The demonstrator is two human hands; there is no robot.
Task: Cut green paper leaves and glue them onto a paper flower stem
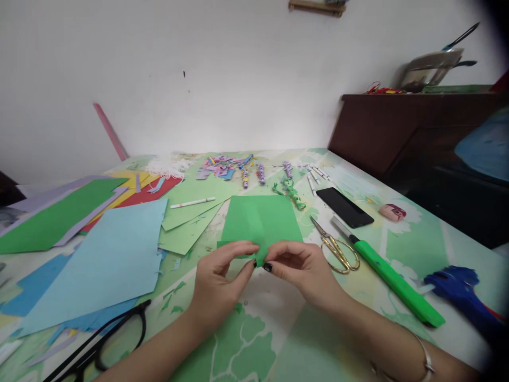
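Observation:
A green paper sheet [264, 215] lies flat on the table before me, with a paler band down its middle. At its near edge, my left hand [222, 273] pinches the paper between thumb and forefinger. Close beside it, my right hand [300, 265] grips the same near edge, its dark-nailed thumb underneath. Between the fingertips a small part of the green paper points towards me. Gold-handled scissors [340, 253] lie just right of my right hand, alongside a green utility knife [393, 278]. My fingers partly hide the sheet's near edge.
Coloured sheets, including a light blue one [107, 260], are spread on the left near black glasses [119, 339]. Paper scraps [222, 165] and curled paper pieces [292, 193] lie at the back. A phone [345, 207], eraser [392, 212] and blue glue gun [457, 284] are on the right.

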